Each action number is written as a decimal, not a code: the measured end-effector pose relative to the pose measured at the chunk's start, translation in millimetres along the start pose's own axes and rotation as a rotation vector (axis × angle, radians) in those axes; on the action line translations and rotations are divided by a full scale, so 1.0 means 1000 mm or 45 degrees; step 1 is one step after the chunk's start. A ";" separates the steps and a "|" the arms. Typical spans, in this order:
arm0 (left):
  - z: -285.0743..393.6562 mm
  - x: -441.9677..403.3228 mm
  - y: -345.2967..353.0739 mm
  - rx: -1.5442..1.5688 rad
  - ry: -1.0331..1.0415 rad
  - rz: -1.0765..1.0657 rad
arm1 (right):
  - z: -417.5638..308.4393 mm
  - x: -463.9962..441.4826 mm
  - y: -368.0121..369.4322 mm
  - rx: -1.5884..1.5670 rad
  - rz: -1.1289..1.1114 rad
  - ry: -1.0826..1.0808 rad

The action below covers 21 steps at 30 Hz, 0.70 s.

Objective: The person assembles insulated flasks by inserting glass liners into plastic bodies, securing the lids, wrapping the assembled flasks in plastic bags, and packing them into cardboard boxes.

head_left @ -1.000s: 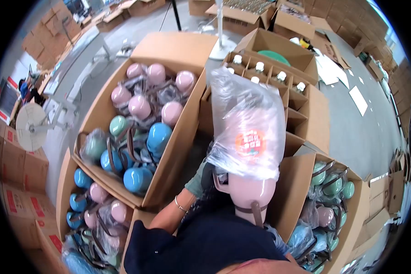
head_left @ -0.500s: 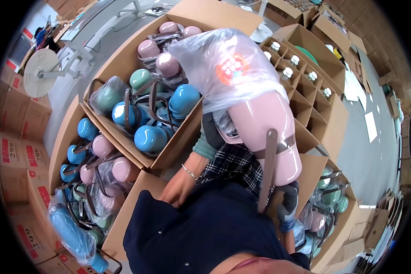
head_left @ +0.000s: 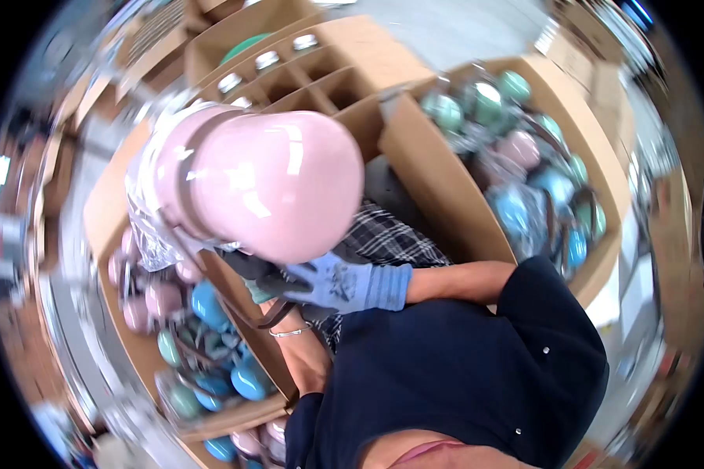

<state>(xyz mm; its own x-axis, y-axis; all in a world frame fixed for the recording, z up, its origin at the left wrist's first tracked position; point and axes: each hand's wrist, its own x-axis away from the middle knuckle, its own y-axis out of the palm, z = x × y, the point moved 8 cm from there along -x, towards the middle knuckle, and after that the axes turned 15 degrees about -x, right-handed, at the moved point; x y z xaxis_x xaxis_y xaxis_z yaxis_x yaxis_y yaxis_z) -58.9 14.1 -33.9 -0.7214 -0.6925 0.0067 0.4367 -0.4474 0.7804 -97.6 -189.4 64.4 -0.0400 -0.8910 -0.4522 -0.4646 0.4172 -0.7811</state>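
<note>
A large glossy pink bottle (head_left: 278, 184) is raised at centre left, its rounded end toward me and clear plastic wrap (head_left: 145, 207) round its far end. My left hand (head_left: 246, 266), in a dark glove with a green cuff, is closed at the bottle's handle side, mostly hidden under it. Just below the bottle is my right hand (head_left: 332, 285) in a blue and grey glove, its fingers bent toward my left hand. A brown strap (head_left: 238, 313) hangs from the bottle and curves past the right fingertips; whether they grip it is unclear.
An open carton (head_left: 278, 402) of pink, green and blue bottles is at lower left. Another such carton (head_left: 473, 223) stands at right. Behind the raised bottle is a divided box (head_left: 364, 117) with white-capped bottles. Papers and more cartons lie beyond.
The view has swung right. The pink bottle has turned, its rounded end now up toward me and its wrapped end at left. My right hand has come from the bottle's end to beside my left.
</note>
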 end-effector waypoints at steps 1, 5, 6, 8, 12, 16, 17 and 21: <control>-0.018 -0.003 0.016 -0.067 -0.050 -0.048 | -0.008 -0.001 -0.026 0.326 0.039 0.039; -0.101 0.005 0.098 -0.315 -0.235 -0.270 | -0.029 0.061 -0.118 0.354 -0.065 0.158; -0.123 0.013 0.125 -0.378 -0.259 -0.356 | -0.045 0.082 -0.147 0.335 -0.089 0.241; -0.157 0.032 0.175 -0.521 -0.274 -0.515 | -0.071 0.110 -0.233 0.342 0.023 0.234; -0.186 0.113 0.300 -0.825 -0.029 -0.974 | -0.082 0.180 -0.333 0.182 0.037 0.645; -0.235 0.214 0.358 0.656 -1.390 -0.735 | -0.092 0.263 -0.387 0.059 0.203 1.042; -0.245 0.235 0.361 0.631 -1.467 -0.729 | -0.096 0.279 -0.397 0.039 0.251 1.113; -0.269 0.294 0.363 0.833 -1.649 -0.848 | -0.098 0.315 -0.432 -0.002 0.371 1.218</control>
<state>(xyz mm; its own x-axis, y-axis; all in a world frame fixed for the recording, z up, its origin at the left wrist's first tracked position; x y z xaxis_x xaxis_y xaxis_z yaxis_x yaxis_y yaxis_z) 31.9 -504.6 83.6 -0.7784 0.5973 -0.1931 -0.1779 0.0850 0.9804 3.7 -667.6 301.5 -0.8475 -0.5235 -0.0882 -0.3246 0.6425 -0.6941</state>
